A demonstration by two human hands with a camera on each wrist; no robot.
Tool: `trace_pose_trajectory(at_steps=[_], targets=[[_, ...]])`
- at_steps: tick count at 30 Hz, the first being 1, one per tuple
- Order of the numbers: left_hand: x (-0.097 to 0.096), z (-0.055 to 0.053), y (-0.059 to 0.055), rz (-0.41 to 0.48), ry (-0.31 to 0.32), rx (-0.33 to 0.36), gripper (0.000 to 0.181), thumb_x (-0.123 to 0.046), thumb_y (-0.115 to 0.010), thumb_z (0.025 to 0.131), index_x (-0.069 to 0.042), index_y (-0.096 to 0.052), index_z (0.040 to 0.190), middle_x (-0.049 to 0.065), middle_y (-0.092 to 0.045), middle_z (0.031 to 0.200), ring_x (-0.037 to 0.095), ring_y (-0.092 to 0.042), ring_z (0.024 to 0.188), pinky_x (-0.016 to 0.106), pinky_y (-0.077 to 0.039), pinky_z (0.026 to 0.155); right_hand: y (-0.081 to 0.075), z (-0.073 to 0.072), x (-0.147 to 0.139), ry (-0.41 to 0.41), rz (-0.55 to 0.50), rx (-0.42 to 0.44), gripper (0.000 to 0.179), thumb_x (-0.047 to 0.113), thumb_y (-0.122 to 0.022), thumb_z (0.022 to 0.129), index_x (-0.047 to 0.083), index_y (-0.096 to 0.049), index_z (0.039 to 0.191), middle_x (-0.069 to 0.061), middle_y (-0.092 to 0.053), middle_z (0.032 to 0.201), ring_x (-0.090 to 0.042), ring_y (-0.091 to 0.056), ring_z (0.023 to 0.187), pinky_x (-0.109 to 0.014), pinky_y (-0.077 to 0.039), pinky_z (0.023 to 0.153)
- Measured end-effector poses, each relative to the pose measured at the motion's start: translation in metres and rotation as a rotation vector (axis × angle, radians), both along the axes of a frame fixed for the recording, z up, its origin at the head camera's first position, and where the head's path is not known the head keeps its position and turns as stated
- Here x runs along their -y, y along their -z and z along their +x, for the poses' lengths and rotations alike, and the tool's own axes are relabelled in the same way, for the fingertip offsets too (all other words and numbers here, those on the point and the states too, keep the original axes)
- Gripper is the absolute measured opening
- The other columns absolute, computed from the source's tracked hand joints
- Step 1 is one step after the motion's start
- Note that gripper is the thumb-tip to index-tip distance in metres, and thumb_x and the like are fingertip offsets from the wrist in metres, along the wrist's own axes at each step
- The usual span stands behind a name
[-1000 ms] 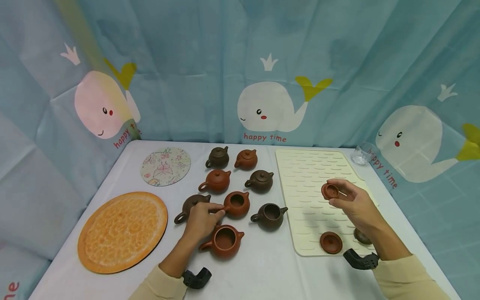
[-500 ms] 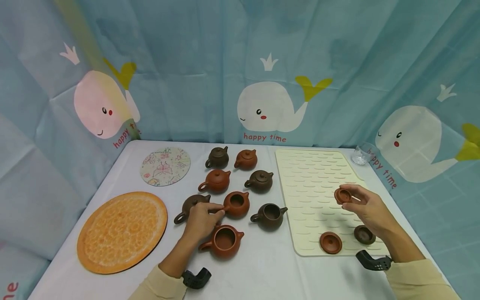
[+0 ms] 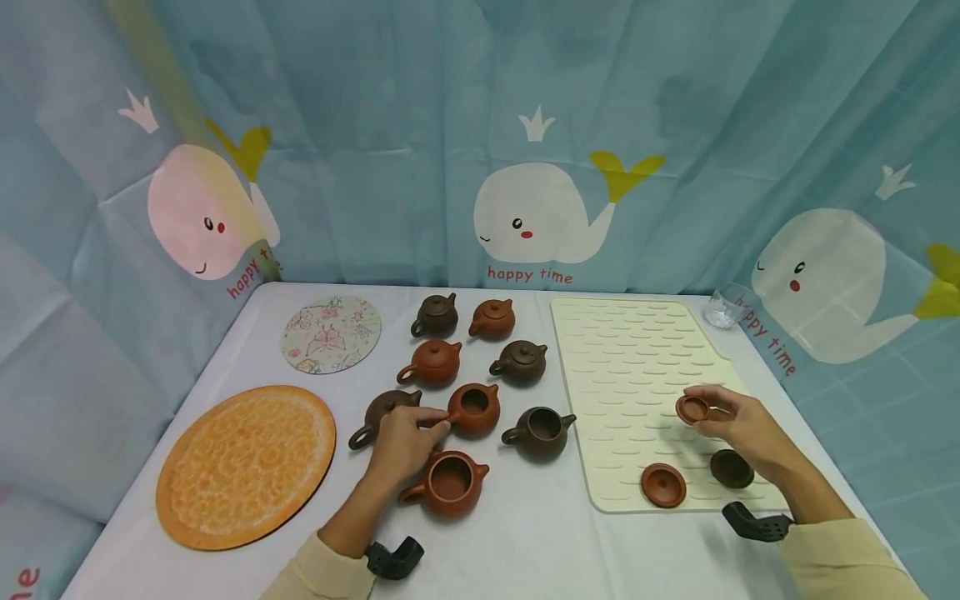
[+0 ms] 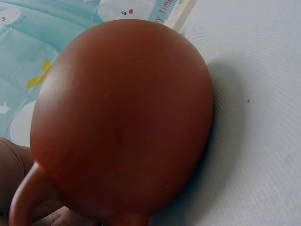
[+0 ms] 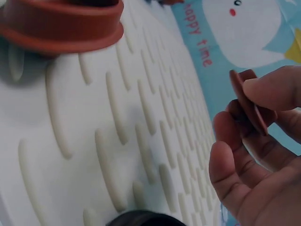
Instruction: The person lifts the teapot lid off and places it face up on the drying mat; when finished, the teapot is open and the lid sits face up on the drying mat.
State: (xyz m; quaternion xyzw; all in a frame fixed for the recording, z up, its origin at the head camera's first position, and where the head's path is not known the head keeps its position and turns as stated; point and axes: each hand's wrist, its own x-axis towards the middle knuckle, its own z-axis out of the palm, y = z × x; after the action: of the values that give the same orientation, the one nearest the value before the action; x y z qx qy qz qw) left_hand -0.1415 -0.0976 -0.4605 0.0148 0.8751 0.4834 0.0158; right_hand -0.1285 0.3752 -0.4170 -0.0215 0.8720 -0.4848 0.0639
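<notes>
My right hand (image 3: 746,425) pinches a small reddish-brown teapot lid (image 3: 692,409) by its edge, hollow side up, over the cream ridged mat (image 3: 615,358). In the right wrist view, the thumb and fingers hold this lid (image 5: 248,106) above the mat. My left hand (image 3: 405,442) pinches the handle of a lidless red teapot (image 3: 486,422) standing on the table. Another lidless red teapot (image 3: 463,504) stands in front of it and fills the left wrist view, partly hiding the left hand. A red lid (image 3: 663,485) and a dark lid (image 3: 732,469) lie upside down on the mat.
A lidless dark teapot (image 3: 542,446) stands beside the mat. Several lidded teapots, such as a red one (image 3: 435,364) and a dark one (image 3: 522,363), stand behind. Two round mats, one orange (image 3: 243,467) and one floral (image 3: 330,333), lie left. A clear cup (image 3: 725,308) stands back right.
My right hand has moved right and toward me with the lid, lowering it nearer the mat and exposing the dark lid. My left hand has stayed at the teapot handle.
</notes>
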Motion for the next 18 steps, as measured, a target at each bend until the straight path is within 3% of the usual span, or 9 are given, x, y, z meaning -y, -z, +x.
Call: trace_pose_trajectory(at_steps=[9, 18], targets=[[0.0, 0.0, 0.0, 0.005, -0.005, 0.011, 0.019, -0.01, -0.07, 0.088, -0.008, -0.075, 0.106, 0.001, -0.064, 0.065, 0.012, -0.058, 0.057, 0.03, -0.046, 0.051, 0.009, -0.003, -0.009, -0.002, 0.119, 0.064, 0.051, 0.0, -0.07, 0.083, -0.007, -0.052, 0.13, -0.023, -0.058, 0.119, -0.022, -0.057, 0.093, -0.027, -0.049, 0.071], [0.0, 0.0, 0.001, 0.01, -0.001, 0.012, 0.019, -0.01, -0.07, 0.088, -0.007, -0.075, 0.106, 0.003, -0.066, 0.068, 0.014, -0.061, 0.059, 0.03, -0.046, 0.051, 0.019, -0.003, -0.012, -0.022, 0.248, 0.061, 0.049, -0.004, -0.068, 0.079, -0.007, -0.056, 0.126, -0.021, -0.059, 0.114, -0.026, -0.054, 0.086, -0.03, -0.048, 0.067]])
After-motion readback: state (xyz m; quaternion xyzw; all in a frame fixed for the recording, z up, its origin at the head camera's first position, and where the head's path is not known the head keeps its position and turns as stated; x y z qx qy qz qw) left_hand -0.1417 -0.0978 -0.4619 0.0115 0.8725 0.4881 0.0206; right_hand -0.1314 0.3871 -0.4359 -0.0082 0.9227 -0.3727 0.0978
